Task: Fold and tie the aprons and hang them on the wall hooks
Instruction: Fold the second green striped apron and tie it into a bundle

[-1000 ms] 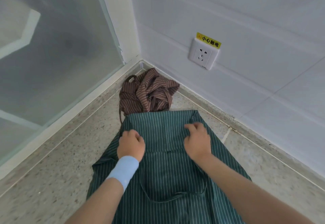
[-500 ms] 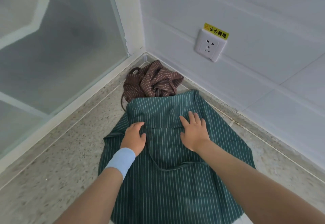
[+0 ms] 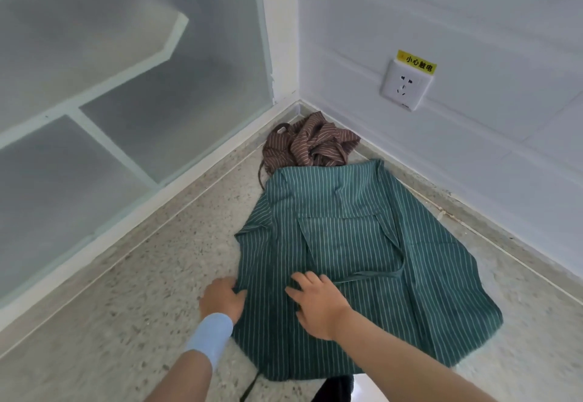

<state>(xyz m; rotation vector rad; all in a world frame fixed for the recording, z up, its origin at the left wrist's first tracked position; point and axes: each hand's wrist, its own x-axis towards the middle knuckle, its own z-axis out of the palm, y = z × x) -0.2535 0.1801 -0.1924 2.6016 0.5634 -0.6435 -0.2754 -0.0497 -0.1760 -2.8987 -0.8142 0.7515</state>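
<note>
A speckled floor (image 3: 126,322) meets a frosted glass panel (image 3: 110,54) and a white wall (image 3: 473,7) in a corner. The green apron (image 3: 362,244) lies spread flat on the floor, its far end touching the brown apron (image 3: 310,144), which sits crumpled right in the corner. The right hand (image 3: 318,305) presses on the green cloth near its left side, fingers straight and spread. The left hand (image 3: 220,299), fingers curled, grips the apron's left edge. A socket (image 3: 405,86) is on the wall. A blue wristband (image 3: 209,335) circles the left wrist.
</note>
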